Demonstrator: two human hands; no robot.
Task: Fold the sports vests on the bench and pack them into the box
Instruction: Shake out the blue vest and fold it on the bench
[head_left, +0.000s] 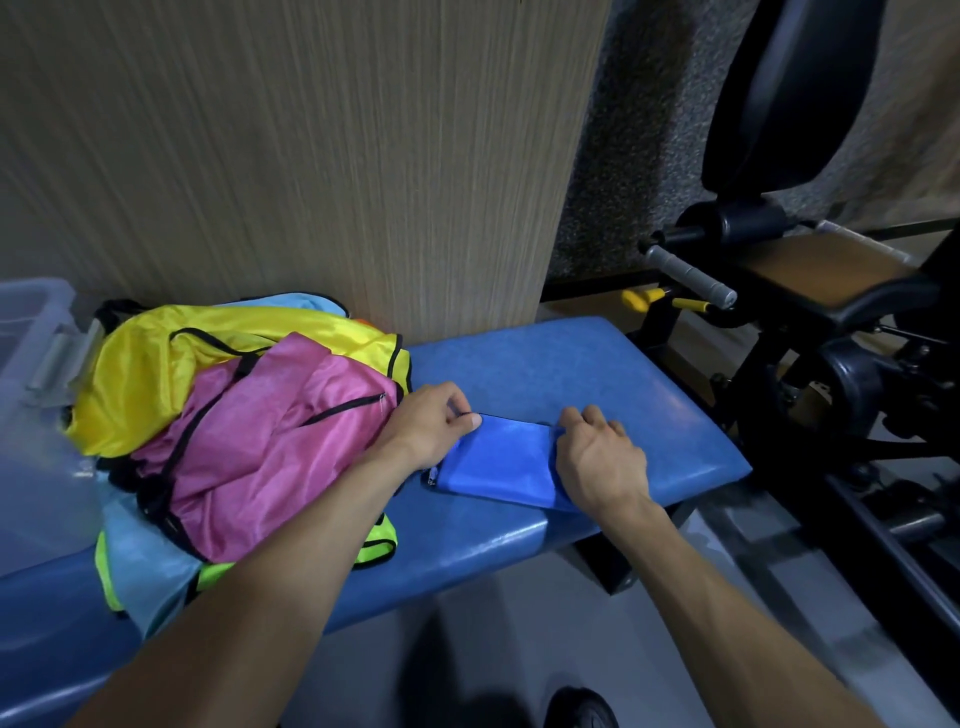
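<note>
We look down at a blue padded table with our two bare arms reaching over it. At its far left edge sits a clear plastic box, cut off by the frame; its walls are hazy and we cannot tell what is inside.

Between the box and our hands lies a heap of unfolded vests. A yellow vest is on top at the back, a pink vest with black trim spreads over the front, and a pale blue vest and a neon green vest show only as edges poking out beneath. How many vests the heap holds is hidden.

Just right of the heap, a blue vest lies folded into a small flat rectangle on the table. Our left hand pinches its far left corner between thumb and curled fingers. Our right hand curls over its right edge, gripping the fabric, and covers that side.

Beyond the table stands a wood-grain wall panel. To the table's right is a black gym machine, dim and partly out of frame. A dark shoe tip shows below the table.
</note>
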